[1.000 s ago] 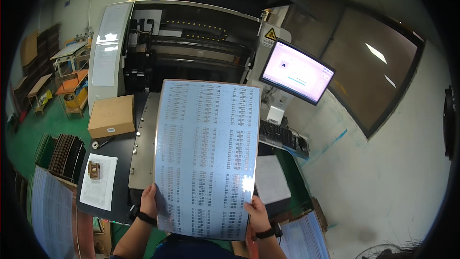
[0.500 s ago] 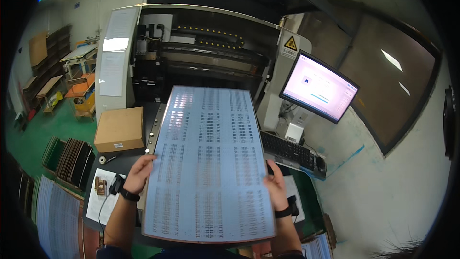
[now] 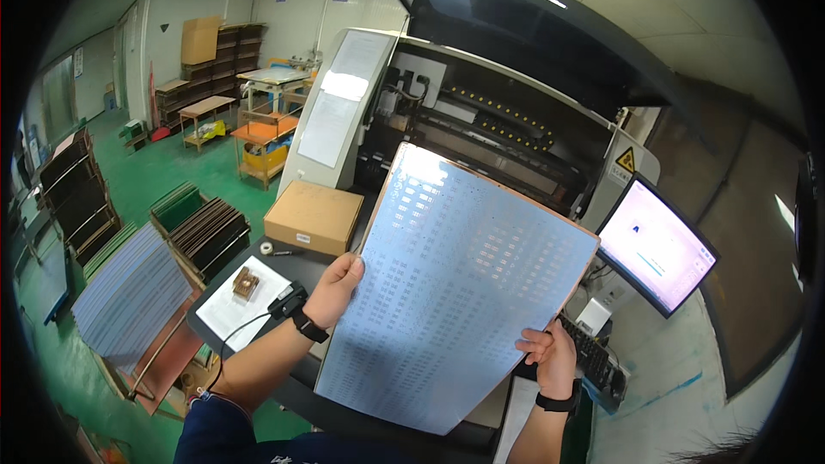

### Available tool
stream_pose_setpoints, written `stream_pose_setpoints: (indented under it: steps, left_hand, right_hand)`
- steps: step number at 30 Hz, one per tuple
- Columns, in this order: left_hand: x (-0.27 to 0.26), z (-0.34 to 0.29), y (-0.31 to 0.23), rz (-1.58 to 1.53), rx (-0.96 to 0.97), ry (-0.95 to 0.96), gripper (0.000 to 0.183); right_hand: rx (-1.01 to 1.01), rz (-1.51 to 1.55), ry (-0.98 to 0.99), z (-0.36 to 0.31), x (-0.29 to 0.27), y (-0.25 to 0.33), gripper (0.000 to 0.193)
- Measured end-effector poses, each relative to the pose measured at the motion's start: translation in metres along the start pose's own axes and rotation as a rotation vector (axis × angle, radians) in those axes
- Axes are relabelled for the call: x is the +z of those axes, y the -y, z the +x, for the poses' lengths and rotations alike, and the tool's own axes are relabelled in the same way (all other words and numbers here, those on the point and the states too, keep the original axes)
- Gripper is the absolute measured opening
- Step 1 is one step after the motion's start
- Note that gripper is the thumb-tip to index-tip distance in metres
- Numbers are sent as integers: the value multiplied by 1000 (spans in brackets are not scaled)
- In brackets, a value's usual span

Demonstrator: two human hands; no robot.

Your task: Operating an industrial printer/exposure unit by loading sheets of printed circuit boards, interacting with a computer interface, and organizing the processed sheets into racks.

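Observation:
A large blue circuit board panel (image 3: 460, 292) with rows of small marks and a coppery edge is held up in front of me, tilted so its top leans left. My left hand (image 3: 338, 285) grips its left edge, the thumb lying along the front face. At the lower right edge, my right hand (image 3: 552, 359) holds the panel, with some fingertips bent over the front. The parts of both hands behind the panel are hidden. Each wrist wears a black band.
Behind the panel stands a large machine (image 3: 481, 133) with a raised dark lid. A cardboard box (image 3: 314, 216), a white sheet (image 3: 230, 316) and a tape roll (image 3: 266, 248) are on the dark table. The monitor (image 3: 657, 245) and keyboard (image 3: 589, 348) are at right; stacked blue panels (image 3: 133, 301) stand left.
The panel has tilted and come off its earlier straight position, its lower end now further right. My view has swung left, showing more of the racks and floor. Both hands keep hold of its edges.

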State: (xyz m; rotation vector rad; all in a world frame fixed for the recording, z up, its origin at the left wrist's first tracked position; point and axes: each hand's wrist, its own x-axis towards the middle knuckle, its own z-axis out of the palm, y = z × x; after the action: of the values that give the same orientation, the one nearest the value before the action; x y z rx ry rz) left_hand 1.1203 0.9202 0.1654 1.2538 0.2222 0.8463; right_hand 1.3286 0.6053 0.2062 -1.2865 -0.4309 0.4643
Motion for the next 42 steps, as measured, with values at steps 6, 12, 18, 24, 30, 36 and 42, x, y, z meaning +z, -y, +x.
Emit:
stream_pose_setpoints:
  steps: [6, 12, 18, 24, 30, 36, 42]
  left_hand:
    - [-6, -8, 16, -115, -71, -72, 21]
    - [-18, 6, 31, -335, -212, -161, 20]
    - [-88, 43, 110, -285, -283, -295, 20]
    - [-84, 26, 191, 708, -351, -62, 29]
    - [-79, -50, 194, 966, -1, 321, 32]
    - [-101, -63, 189, 1132, -29, 340, 34]
    - [-147, -73, 213, 1181, 105, 280, 29]
  right_hand:
    - [-151, 41, 139, -1, -30, -43, 39]
    - [187, -393, 134, -67, -81, -156, 39]
    - [424, -275, -106, -132, -23, -204, 33]
    - [297, -309, -229, -115, 1, -193, 28]
    - [381, -97, -333, -62, 29, -195, 26]
    - [374, -18, -210, 38, 24, -280, 26]
    - [358, -790, -164, 73, 51, -328, 26]
